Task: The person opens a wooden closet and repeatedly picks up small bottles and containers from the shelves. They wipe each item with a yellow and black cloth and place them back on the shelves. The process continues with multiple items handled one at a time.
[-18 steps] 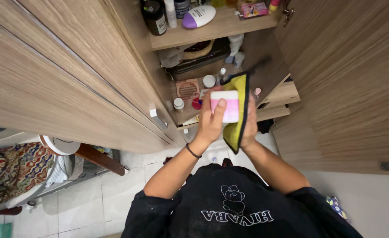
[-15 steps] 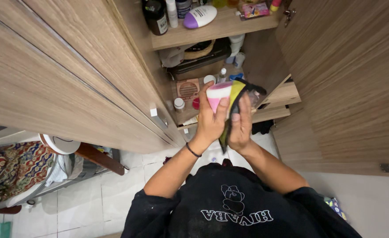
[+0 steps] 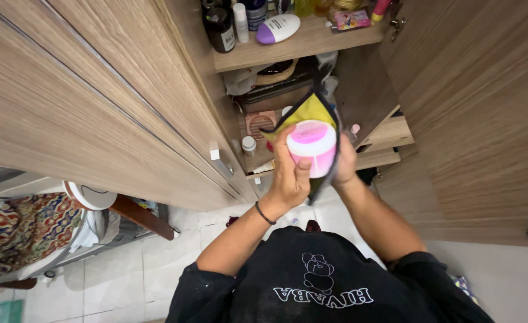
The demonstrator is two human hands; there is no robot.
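My left hand (image 3: 289, 177) grips a round pink and white jar (image 3: 313, 147) in front of an open wooden cupboard, its pink lid tilted toward me. My right hand (image 3: 345, 164) is behind the jar and holds a yellow-green cloth with a dark edge (image 3: 305, 113) against its far side. The cloth stands up above the jar and hides most of my right fingers. A dark band is on my left wrist.
The cupboard shelves (image 3: 303, 46) hold bottles, a white and purple bottle (image 3: 278, 28), small jars and a dark basket. Wooden doors (image 3: 96, 101) stand open on both sides. At the lower left are a chair with patterned fabric (image 3: 18, 230) and white floor tiles.
The jar has turned so its pink lid now faces up toward me. The cloth has moved from the jar's right side to behind and above it.
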